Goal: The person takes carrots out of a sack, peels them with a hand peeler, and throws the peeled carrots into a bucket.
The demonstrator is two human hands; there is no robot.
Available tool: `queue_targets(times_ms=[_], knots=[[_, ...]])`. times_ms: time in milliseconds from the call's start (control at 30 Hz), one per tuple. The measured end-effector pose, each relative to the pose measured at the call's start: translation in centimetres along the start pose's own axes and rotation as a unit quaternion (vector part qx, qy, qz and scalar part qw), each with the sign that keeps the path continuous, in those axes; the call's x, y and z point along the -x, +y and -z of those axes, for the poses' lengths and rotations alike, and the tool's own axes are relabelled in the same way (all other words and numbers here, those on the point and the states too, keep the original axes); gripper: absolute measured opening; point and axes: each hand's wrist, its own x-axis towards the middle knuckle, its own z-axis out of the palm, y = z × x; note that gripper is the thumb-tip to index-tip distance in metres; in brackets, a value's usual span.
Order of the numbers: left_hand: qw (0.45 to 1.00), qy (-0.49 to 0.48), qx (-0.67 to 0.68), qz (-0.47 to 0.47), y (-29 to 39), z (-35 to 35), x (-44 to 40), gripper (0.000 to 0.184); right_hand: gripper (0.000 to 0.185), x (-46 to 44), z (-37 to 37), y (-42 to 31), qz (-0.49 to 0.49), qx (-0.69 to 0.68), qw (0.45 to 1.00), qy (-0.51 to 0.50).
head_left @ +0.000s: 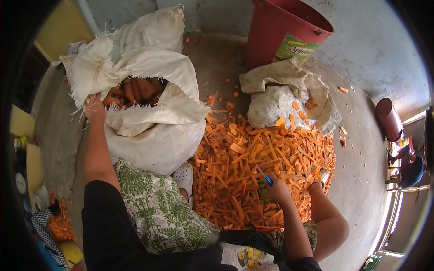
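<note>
At the torn opening of a white woven sack (158, 140), my left hand (94, 108) grips the edge, its fingertips partly hidden by the cloth. Whole carrots (138, 90) show inside the sack. My right hand (279, 190) is closed around a small knife (269, 180) with a blue handle, the blade pointing up and to the left. Below and around the knife spreads a large heap of cut carrot pieces (235, 167), mostly long strips with some round slices. A green printed packet or wrapper (263, 190) lies partly hidden beside my right hand.
Another full white sack (156, 29) stands behind. A crumpled pale sack (271, 106) lies at the heap's far edge, before a tall red bin (282, 34). A dark red container (389, 119) and a seated person (410, 169) are at the right. More carrot scraps (62, 225) lie lower left.
</note>
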Motion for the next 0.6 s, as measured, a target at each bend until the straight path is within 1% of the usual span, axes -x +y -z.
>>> queue_targets(times_ms=[33, 67, 133, 167, 233, 267, 300, 333, 367, 433, 467, 500, 567, 600], knots=[[0.999, 0.012, -0.033, 0.021, 0.0, 0.2, 0.0, 0.036, 0.021, 0.2, 0.2, -0.1, 0.002, -0.01, 1.0, 0.003], [0.999, 0.011, -0.032, 0.021, -0.1, 0.4, 0.0, 0.036, 0.021, 0.3, 0.3, -0.1, 0.004, -0.02, 1.0, 0.005], [0.997, 0.009, -0.049, 0.063, -0.2, 0.9, -0.1, 0.031, 0.022, 0.3, 0.2, 0.2, 0.007, -0.028, 0.999, 0.016], [0.997, 0.008, -0.05, 0.064, -0.1, 1.2, -0.3, 0.031, 0.023, 0.2, 0.0, 0.4, 0.01, -0.038, 0.999, 0.027], [0.992, -0.081, -0.071, 0.059, 0.5, 2.6, -0.5, 0.032, 0.022, 0.0, -0.3, 0.4, 0.003, -0.015, 1.0, 0.014], [0.992, -0.081, -0.072, 0.06, 0.9, 2.4, -0.4, 0.032, 0.021, -0.2, -0.4, 0.5, -0.005, 0.008, 1.0, 0.003], [0.998, -0.017, -0.042, -0.032, 1.4, 2.0, -0.2, 0.032, 0.021, -0.2, -0.4, 0.4, -0.005, 0.008, 1.0, 0.002], [0.991, 0.046, -0.011, -0.124, 1.9, 1.3, 0.0, 0.032, 0.021, -0.2, -0.3, 0.3, -0.001, 0.011, 1.0, 0.0], [0.991, 0.045, -0.011, -0.125, 2.2, 0.5, 0.3, 0.032, 0.022, -0.2, -0.4, 0.2, 0.004, 0.013, 1.0, -0.002], [0.982, 0.067, -0.01, -0.175, 2.3, -1.3, 0.2, 0.032, 0.021, -0.3, -0.7, 0.1, 0.006, 0.004, 1.0, -0.002], [0.983, 0.039, -0.012, -0.178, 2.3, -2.6, -0.4, 0.033, 0.021, -0.2, -0.9, 0.1, 0.007, -0.003, 1.0, 0.0], [0.983, 0.04, -0.01, -0.18, 2.7, -2.1, -0.5, 0.033, 0.021, -0.2, -1.0, 0.2, 0.004, -0.004, 1.0, 0.002], [0.978, -0.082, -0.002, -0.193, 3.6, -0.3, -0.6, 0.032, 0.021, -0.3, -1.2, 0.4, 0.026, 0.007, 0.999, -0.017], [0.978, -0.082, 0.0, -0.194, 3.8, -1.2, -0.9, 0.032, 0.021, -0.3, -1.4, 0.4, 0.025, 0.007, 1.0, -0.016]])
